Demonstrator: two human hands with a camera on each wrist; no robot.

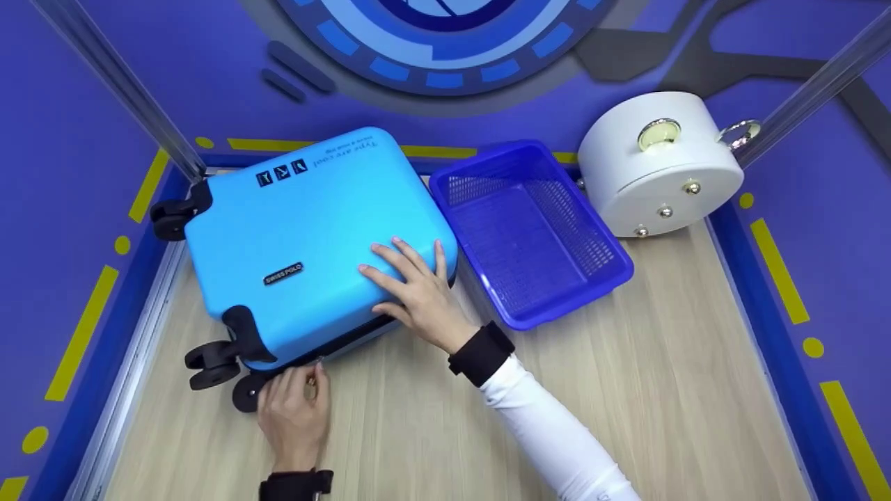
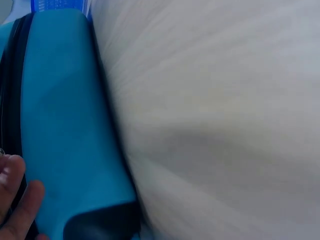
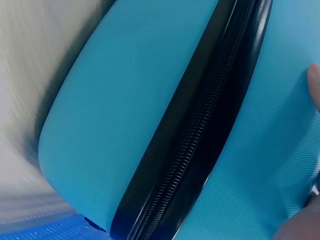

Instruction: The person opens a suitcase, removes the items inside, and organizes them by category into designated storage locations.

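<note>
1. White cloth sleeve (image 1: 557, 424) is nearest to the head camera; it covers the arm of the right hand (image 1: 421, 292), behind a black wristband (image 1: 482, 353).
2. Bright blue, hard-shell, rectangular suitcase (image 1: 327, 216) with rounded corners lies flat on the pale wood-grain surface (image 1: 661, 362). It bears a black "SWISS POLO" plate (image 1: 283, 273), and at its left end there are black wheels (image 1: 211, 365).
3. On the suitcase, near its right front corner, the right hand is not grasping: the fingers are spread and rest on the shell.
4. At the front side of the suitcase, the left hand (image 1: 296, 410) has its fingers curled and pinches a small metal zipper pull (image 2: 2, 151) on the black zipper band (image 3: 200, 110).
5. Just to the right of the suitcase is a deep-blue rectangular plastic basket (image 1: 515, 236) with perforated walls.
6. Farther to the right of the suitcase, beyond the basket, is a white drum-shaped case (image 1: 651, 160) with shiny metal knobs (image 1: 665, 212).
7. Behind the suitcase stands a blue-violet printed wall (image 1: 501, 111).
</note>
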